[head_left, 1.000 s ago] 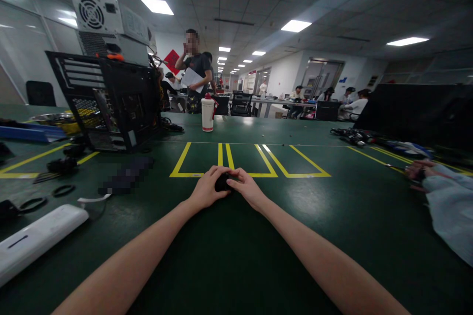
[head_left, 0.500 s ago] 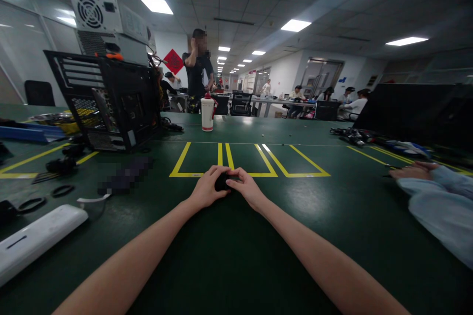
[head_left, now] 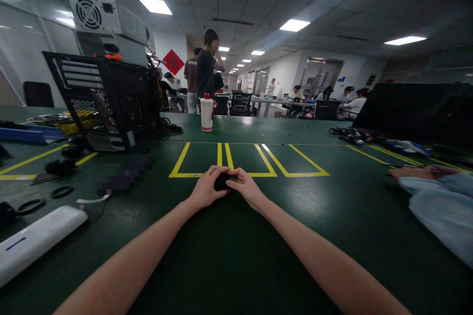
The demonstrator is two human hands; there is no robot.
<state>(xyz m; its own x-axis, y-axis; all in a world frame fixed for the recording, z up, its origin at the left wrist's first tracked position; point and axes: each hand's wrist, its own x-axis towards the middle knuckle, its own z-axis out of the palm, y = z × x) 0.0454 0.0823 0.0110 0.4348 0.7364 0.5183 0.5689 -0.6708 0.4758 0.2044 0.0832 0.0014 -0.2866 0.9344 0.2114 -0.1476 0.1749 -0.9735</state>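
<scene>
Both hands meet low over the desk (head_left: 236, 256), closed round a small black object (head_left: 220, 182) whose exact shape cannot be told because the fingers cover much of it. The left hand (head_left: 204, 188) cups it from nine o'clock; the right hand (head_left: 248, 189) grips it from three with thumb and fingertips. Taking the hands as the dial's centre, yellow tape lines (head_left: 258, 174) mark out frames at twelve, and the hands hide part of their near edge. Beyond these, just short of twelve, a white cup (head_left: 207, 117) with a red lid stands upright, blocking part of a standing person (head_left: 206, 71) behind it.

At ten, an open black computer case (head_left: 121, 103) carries stacked metal power units (head_left: 94, 15) and screens off the desk at its back; black cables (head_left: 170, 125) lie against its right side. At nine lies a blurred dark item (head_left: 125, 175), with black rings (head_left: 62, 191) farther out. A long white device (head_left: 40, 241) lies at eight.

At two, a heap of cables (head_left: 353, 135) sits before a large dark panel (head_left: 417, 113). At three, well apart, a co-worker's hand (head_left: 414, 172) and pale blue sleeve (head_left: 439, 206) rest on the desk.
</scene>
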